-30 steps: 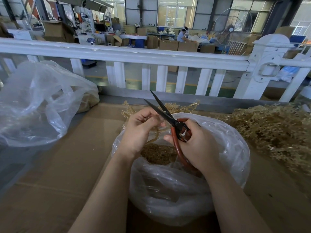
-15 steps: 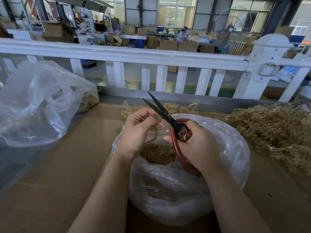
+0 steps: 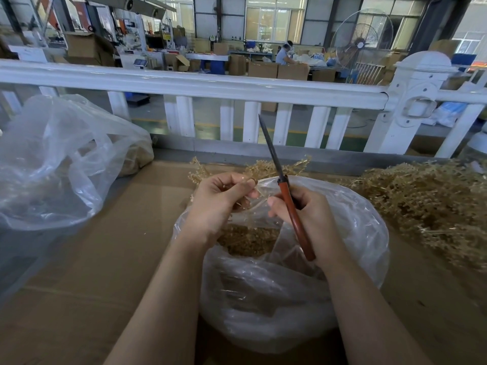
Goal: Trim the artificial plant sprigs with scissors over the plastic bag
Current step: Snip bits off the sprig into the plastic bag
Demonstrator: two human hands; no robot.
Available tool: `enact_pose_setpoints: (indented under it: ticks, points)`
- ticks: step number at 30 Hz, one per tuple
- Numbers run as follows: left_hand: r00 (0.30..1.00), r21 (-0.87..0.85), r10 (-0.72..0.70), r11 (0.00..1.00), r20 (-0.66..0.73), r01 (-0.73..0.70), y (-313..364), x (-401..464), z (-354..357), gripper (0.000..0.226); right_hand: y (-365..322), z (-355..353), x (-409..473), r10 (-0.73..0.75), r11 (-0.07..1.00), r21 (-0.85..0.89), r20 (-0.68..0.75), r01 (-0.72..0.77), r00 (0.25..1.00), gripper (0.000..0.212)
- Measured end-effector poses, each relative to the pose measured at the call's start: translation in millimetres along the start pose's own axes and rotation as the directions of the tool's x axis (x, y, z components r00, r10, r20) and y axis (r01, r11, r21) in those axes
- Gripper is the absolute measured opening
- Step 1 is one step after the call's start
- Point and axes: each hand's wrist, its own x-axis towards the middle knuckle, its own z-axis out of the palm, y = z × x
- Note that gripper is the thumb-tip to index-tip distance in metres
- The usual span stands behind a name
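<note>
- Left hand (image 3: 220,200) is held at centre of view w/ fingers curled round a small tan sprig (image 3: 251,184); sprig is pinched betw. thumb & fingertips, directly above the bag mouth.
- Right hand (image 3: 307,218) is clamped on the scissors (image 3: 286,192); red-orange handles are wrapped by the fingers, blades are closed together & pointed toward 12 o'clock, tilted slightly to 11.
- Hands are kept apart, close to each other, w/ the sprig just left of the scissor handle; contact betw. them can't be told.
- Plastic bag (image 3: 290,299), clear, is set on the cardboard-covered surface (image 3: 105,259) at 6 o'clock; tan trimmings (image 3: 247,239) are seen inside.
- Pile of untrimmed sprigs (image 3: 427,204) is spread at 3 o'clock, beside the bag.
- More sprigs (image 3: 266,168) are laid at 12 o'clock behind the hands.
- Second clear bag (image 3: 60,159) is slumped at 10 o'clock.
- White railing (image 3: 197,86) is run across the far edge.
</note>
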Motion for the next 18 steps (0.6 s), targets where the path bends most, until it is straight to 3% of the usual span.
enact_pose_setpoints:
  ticks: [4, 7, 10, 12, 14, 18]
  points:
    - [0.999, -0.034, -0.028, 0.999, 0.025, 0.029, 1.6, -1.4, 0.1, 0.014, -1.9, 3.3, 2.0, 0.027, 1.000, -0.002, 0.027, -0.027, 0.999, 0.005]
    - [0.993, -0.181, -0.116, 0.976, 0.034, 0.121, 2.1, 0.2, -2.7, 0.045, -4.6, 2.5, -0.8, 0.026, 0.987, 0.160, -0.005, -0.025, 1.000, 0.007]
    - [0.978, -0.326, -0.182, 0.923, 0.103, 0.206, 5.0, 0.2, -4.0, 0.055, -5.1, 1.1, -4.8, -0.061, 0.937, 0.342, -0.039, 0.070, 0.997, 0.009]
    - [0.967, -0.376, -0.215, 0.892, 0.135, 0.251, 6.0, -0.1, -4.0, 0.050, -4.9, 0.9, -5.0, -0.107, 0.904, 0.408, -0.075, 0.129, 0.991, 0.013]
    - [0.954, -0.365, -0.241, 0.885, 0.176, 0.291, 5.4, -0.9, -4.6, 0.040, -5.7, 2.4, -4.7, -0.135, 0.864, 0.472, -0.116, 0.174, 0.984, 0.014]
    - [0.914, -0.153, -0.329, 0.917, 0.238, 0.369, 5.3, -4.2, -2.2, 0.052, -4.2, 7.0, -3.6, -0.186, 0.822, 0.518, -0.145, 0.235, 0.972, 0.014]
